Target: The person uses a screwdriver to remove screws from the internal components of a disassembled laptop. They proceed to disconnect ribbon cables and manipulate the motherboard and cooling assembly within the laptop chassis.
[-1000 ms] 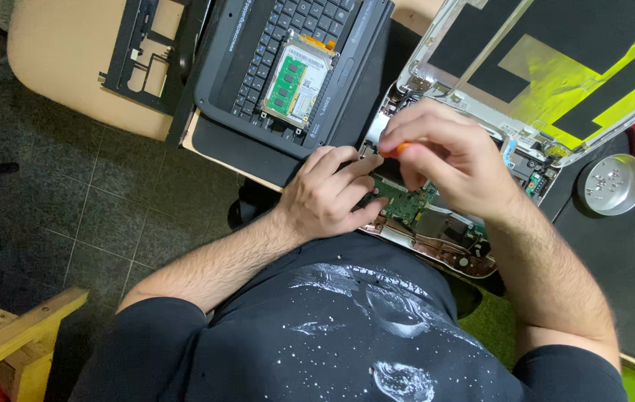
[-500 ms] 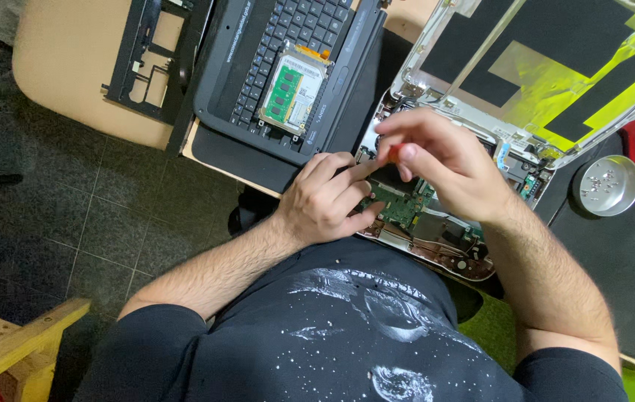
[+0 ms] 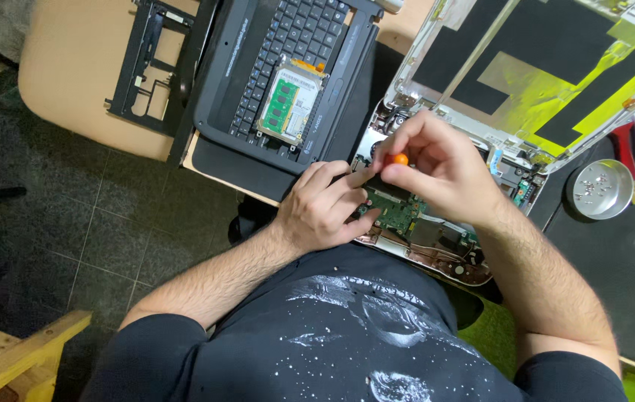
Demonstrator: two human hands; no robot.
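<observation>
Matt black plastic keyboard panel [image 3: 280, 67], shiny metal dish [image 3: 599, 190], smooth beige tabletop [image 3: 71, 74], glossy green circuit board [image 3: 395, 212]

The person wears a black T-shirt [image 3: 347, 335] with short sleeves that end above the elbows. On the chest there is a pale print, white and grey, with round shapes like planets and many small white dots like stars around them. Both forearms are bare and have dark hair on them. The left hand [image 3: 325, 208] and the right hand [image 3: 444, 167] are bare too, without gloves, and no ring or watch can be seen.
</observation>
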